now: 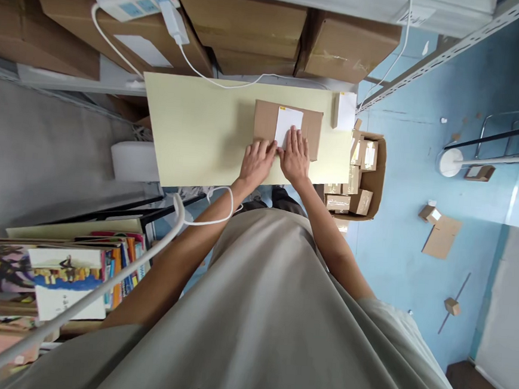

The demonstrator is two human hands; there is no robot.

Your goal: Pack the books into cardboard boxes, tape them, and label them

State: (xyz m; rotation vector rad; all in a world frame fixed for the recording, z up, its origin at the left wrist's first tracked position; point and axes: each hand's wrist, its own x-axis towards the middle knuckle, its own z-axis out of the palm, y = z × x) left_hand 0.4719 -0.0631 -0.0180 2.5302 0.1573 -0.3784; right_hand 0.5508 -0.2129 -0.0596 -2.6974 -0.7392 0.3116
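We have the white label directly under and just beyond the fingers of our right hand, on top of the cardboard box. The label's long axis points away from us, while the box's runs from left to right across both hands. Our right hand is nearer the label's middle: it lies flat, fingers together and extended over the label's near right part, clamped on nothing. Our left hand rests on the box's near edge, fingers bent, the tips beside the label's near left corner; we cannot tell whether they pinch it.

Under the box, the pale yellow tabletop stretches well to the left of our left hand. Beyond our right hand, at the far right corner, stands a white block. Lower, right of that hand, an open carton holds small boxes. Large cartons sit on a shelf beyond both hands, and books lie left of our left forearm.
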